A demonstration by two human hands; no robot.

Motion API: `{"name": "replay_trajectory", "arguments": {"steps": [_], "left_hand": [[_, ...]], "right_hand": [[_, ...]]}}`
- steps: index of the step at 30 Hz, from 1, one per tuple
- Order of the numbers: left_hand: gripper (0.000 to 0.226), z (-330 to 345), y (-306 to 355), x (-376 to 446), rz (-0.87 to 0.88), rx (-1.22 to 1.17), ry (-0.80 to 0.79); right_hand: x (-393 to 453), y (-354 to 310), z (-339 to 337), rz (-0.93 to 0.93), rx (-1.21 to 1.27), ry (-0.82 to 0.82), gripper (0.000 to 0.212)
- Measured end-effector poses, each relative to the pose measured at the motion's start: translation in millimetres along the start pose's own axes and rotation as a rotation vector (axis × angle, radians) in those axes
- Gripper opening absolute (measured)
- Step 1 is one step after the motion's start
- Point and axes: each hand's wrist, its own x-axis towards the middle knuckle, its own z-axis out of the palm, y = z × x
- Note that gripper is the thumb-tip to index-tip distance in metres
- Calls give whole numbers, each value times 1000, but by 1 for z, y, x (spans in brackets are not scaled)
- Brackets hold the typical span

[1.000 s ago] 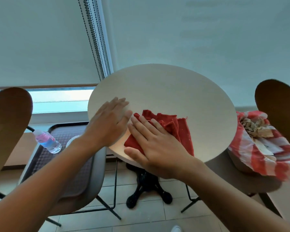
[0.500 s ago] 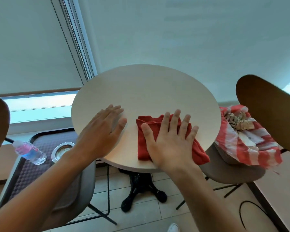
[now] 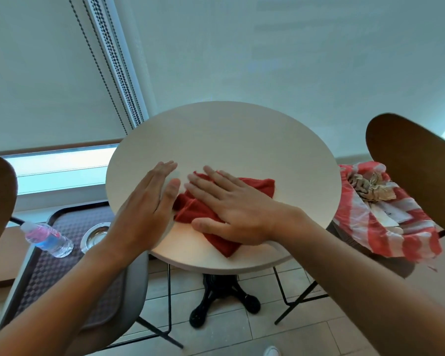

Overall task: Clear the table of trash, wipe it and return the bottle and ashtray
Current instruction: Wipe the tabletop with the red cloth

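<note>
A round pale table (image 3: 242,134) stands in front of me. My right hand (image 3: 231,209) lies flat, fingers spread, pressing a crumpled red cloth (image 3: 257,185) onto the table's near part. My left hand (image 3: 144,214) rests flat and empty on the table's left edge, beside the cloth. A small water bottle (image 3: 48,238) lies on a dark tray (image 3: 70,217) on the chair to the left. A metal ashtray (image 3: 95,236) sits on the same tray, partly hidden by my left forearm. A red-and-white striped bag (image 3: 370,224) with crumpled paper trash (image 3: 368,187) sits on the chair to the right.
A grey chair (image 3: 136,299) holds the tray at the left; brown chair backs (image 3: 416,165) stand at both sides. The table's black cast base (image 3: 224,296) stands on a tiled floor. Window blinds with bead chains (image 3: 108,68) hang behind the table.
My right hand has slid the red cloth leftward across the table, from the right near edge toward my left hand. The left hand has stayed flat on the table's left edge.
</note>
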Motion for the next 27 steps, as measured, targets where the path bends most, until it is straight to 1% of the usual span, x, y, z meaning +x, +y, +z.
{"name": "replay_trajectory", "arguments": {"steps": [4, 6, 8, 10, 12, 13, 14, 15, 16, 17, 19, 23, 27], "left_hand": [[57, 0, 2, -1, -8, -3, 0], [55, 0, 2, -2, -14, 7, 1], [53, 0, 2, -2, -19, 18, -3], [53, 0, 1, -2, -25, 19, -10], [54, 0, 2, -2, -27, 18, -18], [53, 0, 3, -2, -30, 20, -19], [52, 1, 3, -2, -32, 26, -21], [51, 1, 4, -2, -34, 33, -26], [52, 0, 4, -2, -37, 36, -31], [53, 0, 4, -2, -36, 37, -35], [58, -1, 4, -3, -35, 35, -45], [59, -2, 6, -3, -31, 26, -48], [57, -3, 5, -2, -18, 16, -42]], "right_hand": [[-24, -2, -8, -252, -39, -77, 63], [-37, -1, -15, -306, -44, -115, 59], [-54, -3, -23, -282, -48, -166, 61], [-69, -14, -26, -121, 81, -177, 63], [-74, -38, -25, 187, 383, -34, 64], [-71, -49, -22, 354, 512, 41, 69], [-64, -58, -16, 501, 566, 83, 75], [-55, -65, -10, 619, 542, 100, 83], [-47, -68, -3, 707, 466, 101, 88], [-41, -70, 4, 763, 373, 97, 92], [-41, -69, 12, 797, 250, 100, 93], [-60, -51, 12, 790, 223, 69, 89], [-59, -15, 8, 858, 203, 65, 87]]}}
